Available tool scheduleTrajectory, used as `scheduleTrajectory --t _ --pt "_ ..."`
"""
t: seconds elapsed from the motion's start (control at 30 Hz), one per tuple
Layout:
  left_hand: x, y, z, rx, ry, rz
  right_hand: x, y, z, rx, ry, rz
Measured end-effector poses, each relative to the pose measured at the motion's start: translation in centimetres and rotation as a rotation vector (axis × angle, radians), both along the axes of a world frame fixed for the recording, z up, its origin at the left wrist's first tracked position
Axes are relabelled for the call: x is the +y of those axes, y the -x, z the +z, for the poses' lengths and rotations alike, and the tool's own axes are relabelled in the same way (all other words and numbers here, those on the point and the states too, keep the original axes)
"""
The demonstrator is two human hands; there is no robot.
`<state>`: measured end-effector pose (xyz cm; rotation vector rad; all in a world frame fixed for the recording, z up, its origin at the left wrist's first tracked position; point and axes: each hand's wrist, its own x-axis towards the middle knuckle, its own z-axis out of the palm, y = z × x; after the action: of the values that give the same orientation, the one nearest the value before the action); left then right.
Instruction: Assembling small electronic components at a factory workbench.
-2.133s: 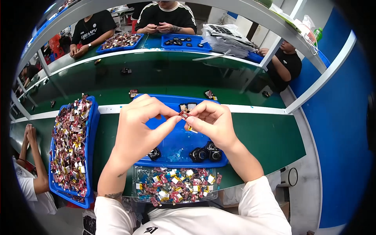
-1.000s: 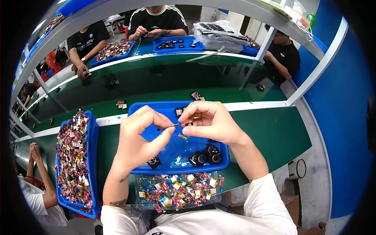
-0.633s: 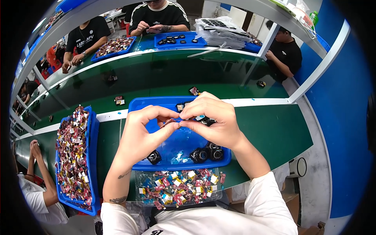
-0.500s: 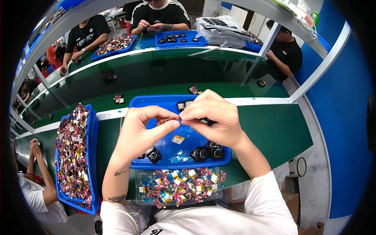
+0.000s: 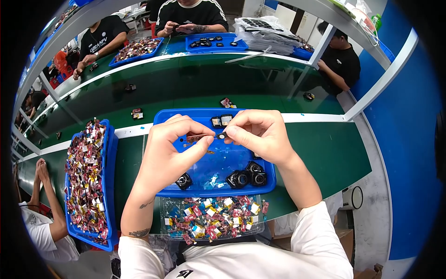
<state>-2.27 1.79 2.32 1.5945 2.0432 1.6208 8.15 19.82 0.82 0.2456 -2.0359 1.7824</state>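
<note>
Above the blue tray [image 5: 202, 168], my left hand [image 5: 169, 149] pinches a small red circuit board [image 5: 196, 138] between thumb and fingertips. Close beside it, my right hand [image 5: 265, 139] grips a small black part [image 5: 222, 136] with a pale round face, between thumb and forefinger. The two pieces nearly meet; whether a lead joins them is too small to tell. Under the board a thin yellow edge [image 5: 209, 152] shows, seemingly of the pouch battery. Black round-windowed housings [image 5: 246, 178] lie at the tray's near right, and another housing [image 5: 184, 181] sits near my left wrist.
In front of me a clear tray [image 5: 163, 223] holds many red boards with batteries. A long blue bin [image 5: 110, 186] heaped with similar boards stands left. Beyond a white rail [image 5: 311, 119] runs the green belt [image 5: 186, 86] with scattered assemblies. Co-workers sit across and at left.
My hands have drawn slightly apart, bringing the black part into view between them. The battery that hung face-on below the board now shows only as a thin edge. Assemblies on the belt have shifted left.
</note>
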Motion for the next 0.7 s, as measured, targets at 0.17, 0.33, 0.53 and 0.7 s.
scheduleTrajectory --t 0.17,0.33,0.53,0.7 --pt "-0.19 0.30 -0.41 -0.062 0.026 -0.078 -0.23 -0.24 0.16 -0.028 0.082 0.049" --pt "-0.04 0.20 -0.67 -0.202 0.036 -0.076 -0.21 -0.01 -0.01 -0.093 0.092 0.106" --pt "-0.16 0.16 -0.21 -0.153 0.070 -0.008 -0.25 -0.18 0.25 -0.033 0.071 0.010" --pt "-0.12 0.28 -0.44 -0.247 0.076 -0.030 -0.66 -0.16 0.01 -0.031 0.063 0.006"
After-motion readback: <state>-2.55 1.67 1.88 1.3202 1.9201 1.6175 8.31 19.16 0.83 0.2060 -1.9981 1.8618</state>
